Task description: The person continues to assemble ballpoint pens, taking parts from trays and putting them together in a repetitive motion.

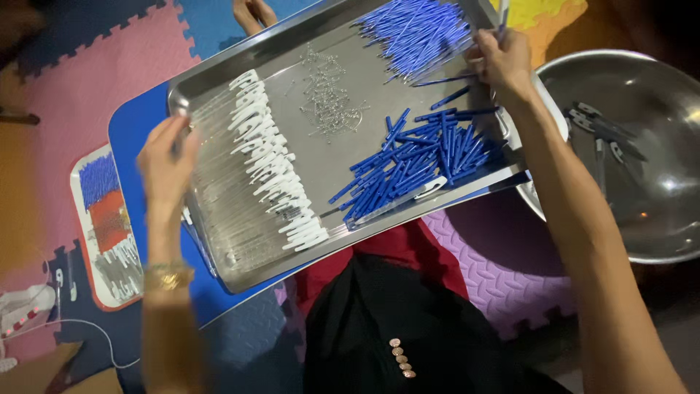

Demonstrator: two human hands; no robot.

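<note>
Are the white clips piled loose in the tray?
No. The white clips lie lined up in a long row along the steel tray, next to the left hand, not in a loose heap.

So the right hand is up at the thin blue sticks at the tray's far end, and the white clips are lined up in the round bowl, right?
Not quite: the white clips are lined up in the tray, not the bowl, as the head view shows. The right hand is at the thin blue sticks.
</note>
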